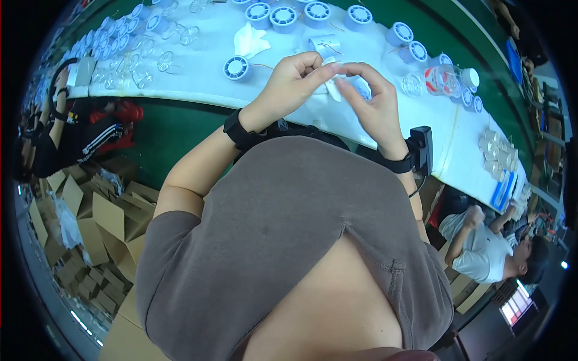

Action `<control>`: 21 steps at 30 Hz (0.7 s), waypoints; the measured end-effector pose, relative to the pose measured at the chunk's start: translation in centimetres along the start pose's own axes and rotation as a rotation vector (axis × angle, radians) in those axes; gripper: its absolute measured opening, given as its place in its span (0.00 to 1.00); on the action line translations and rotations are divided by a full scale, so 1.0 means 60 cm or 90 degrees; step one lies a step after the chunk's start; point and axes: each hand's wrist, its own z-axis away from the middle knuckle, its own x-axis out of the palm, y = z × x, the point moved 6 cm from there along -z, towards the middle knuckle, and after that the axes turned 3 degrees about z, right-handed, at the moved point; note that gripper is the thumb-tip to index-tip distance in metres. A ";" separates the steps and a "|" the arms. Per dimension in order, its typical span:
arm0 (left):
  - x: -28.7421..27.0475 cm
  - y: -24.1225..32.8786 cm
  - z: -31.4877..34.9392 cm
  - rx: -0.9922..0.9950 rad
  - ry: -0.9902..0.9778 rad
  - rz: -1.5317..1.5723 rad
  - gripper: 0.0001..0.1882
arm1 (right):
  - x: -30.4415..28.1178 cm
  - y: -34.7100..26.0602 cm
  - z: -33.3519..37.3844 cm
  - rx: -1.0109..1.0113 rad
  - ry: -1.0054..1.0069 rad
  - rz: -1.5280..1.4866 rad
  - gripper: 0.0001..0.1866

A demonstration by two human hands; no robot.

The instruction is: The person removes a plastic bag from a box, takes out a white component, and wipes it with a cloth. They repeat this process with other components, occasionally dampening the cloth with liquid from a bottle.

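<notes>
Over the near edge of the white-covered table, my left hand (299, 82) and my right hand (374, 99) meet with bent fingers. Between their fingertips they pinch a crumpled white piece of tissue or thin cloth (333, 90). Part of a pale blue round unit (362, 88) shows behind my right hand's fingers, and I cannot tell whether the hand touches it. Just beyond my hands, a pale blue cylinder (326, 45) lies on its side with a thin wire. Left of my left hand, another round unit with a spoked top (236, 68) stands upright.
Another crumpled white tissue (250, 41) lies on the table (198, 84). Clear plastic pieces (141, 75) and several spoked units (283, 19) stand around. A clear bottle (442, 81) is at the right. People work at both sides; open cardboard boxes (108, 222) fill the lower left.
</notes>
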 end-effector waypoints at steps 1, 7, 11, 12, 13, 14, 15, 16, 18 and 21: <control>0.002 0.002 -0.001 0.009 -0.011 -0.012 0.11 | 0.001 0.005 0.004 0.035 -0.025 -0.050 0.11; -0.016 -0.014 0.008 -0.084 -0.103 -0.070 0.12 | -0.025 0.041 0.022 0.188 0.116 -0.488 0.09; -0.029 -0.012 0.005 -0.004 -0.064 -0.145 0.14 | -0.023 0.007 0.018 0.189 0.090 -0.525 0.09; -0.022 0.004 0.002 0.095 -0.064 -0.172 0.15 | -0.021 -0.006 0.015 0.193 0.042 -0.495 0.09; -0.013 0.022 0.003 0.194 -0.060 -0.198 0.16 | -0.018 -0.020 0.012 0.197 -0.008 -0.465 0.09; -0.005 0.040 0.007 0.293 -0.055 -0.224 0.17 | -0.021 -0.030 0.010 0.199 -0.003 -0.458 0.09; 0.000 0.045 0.007 0.298 -0.061 -0.217 0.17 | -0.022 -0.038 0.008 0.206 -0.001 -0.444 0.09; 0.011 0.046 0.006 0.268 -0.109 -0.208 0.17 | -0.023 -0.046 0.007 0.213 0.000 -0.430 0.09; 0.028 0.044 0.009 0.209 -0.205 -0.191 0.19 | -0.025 -0.056 0.011 0.220 0.007 -0.409 0.09; 0.031 0.043 0.012 0.190 -0.256 -0.142 0.19 | -0.035 -0.069 0.021 0.198 0.047 -0.400 0.09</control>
